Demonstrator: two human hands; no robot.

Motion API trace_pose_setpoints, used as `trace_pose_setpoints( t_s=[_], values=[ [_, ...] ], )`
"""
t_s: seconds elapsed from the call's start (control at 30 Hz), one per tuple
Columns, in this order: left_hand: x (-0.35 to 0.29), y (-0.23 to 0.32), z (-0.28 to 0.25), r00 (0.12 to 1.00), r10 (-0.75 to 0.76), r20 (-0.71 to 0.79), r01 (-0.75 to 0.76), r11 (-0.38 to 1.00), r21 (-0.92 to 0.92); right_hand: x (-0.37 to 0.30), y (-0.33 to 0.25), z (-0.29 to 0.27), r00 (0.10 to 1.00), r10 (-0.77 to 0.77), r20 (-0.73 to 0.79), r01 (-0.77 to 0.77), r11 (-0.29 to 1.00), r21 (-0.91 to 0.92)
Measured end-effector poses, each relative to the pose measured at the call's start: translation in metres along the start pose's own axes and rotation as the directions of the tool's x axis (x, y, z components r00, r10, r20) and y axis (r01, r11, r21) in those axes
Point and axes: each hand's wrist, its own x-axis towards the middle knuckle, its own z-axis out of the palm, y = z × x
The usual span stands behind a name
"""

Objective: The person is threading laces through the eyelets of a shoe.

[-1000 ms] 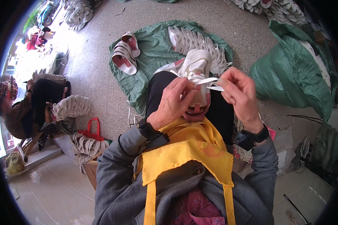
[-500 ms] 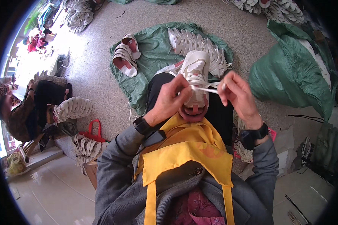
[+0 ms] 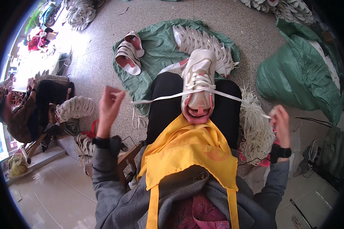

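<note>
Shoe (image 3: 198, 83), pale with pink trim, rests between my knees, toe pointing away, its heel end against my yellow apron (image 3: 191, 152). White lace (image 3: 164, 97) stretches out from it to both sides. My left hand (image 3: 110, 110) has its fingers curled shut, apart from the nearby lace end. At my right hand (image 3: 280, 122), the other end reaches the bent fingertips; whether they pinch it, I cannot tell. Beneath it, near my knee, lies a heap of pale cords (image 3: 256, 131).
</note>
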Motion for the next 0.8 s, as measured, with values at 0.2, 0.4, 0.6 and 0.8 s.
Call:
trace_pose_setpoints(
  t_s=[0.2, 0.4, 0.6, 0.8],
  values=[
    [0.018, 0.104, 0.094, 0.906, 0.356, 0.229, -0.36, 0.933, -0.026, -0.006, -0.051, 0.14, 0.925, -0.212, 0.315, 0.273, 0.947, -0.166],
    [0.033, 0.107, 0.14, 0.809, 0.496, 0.316, -0.506, 0.861, -0.058, -0.004, -0.066, 0.203, 0.87, -0.253, 0.423, 0.375, 0.897, -0.235],
    [0.039, 0.093, 0.147, 0.856, 0.362, 0.369, -0.278, 0.924, -0.262, 0.001, -0.058, 0.215, 0.801, -0.407, 0.439, 0.563, 0.761, -0.322],
    [0.045, 0.103, 0.142, 0.822, 0.171, 0.543, 0.003, 0.952, -0.305, 0.005, -0.053, 0.217, 0.782, -0.446, 0.435, 0.597, 0.739, -0.314]
  ],
)
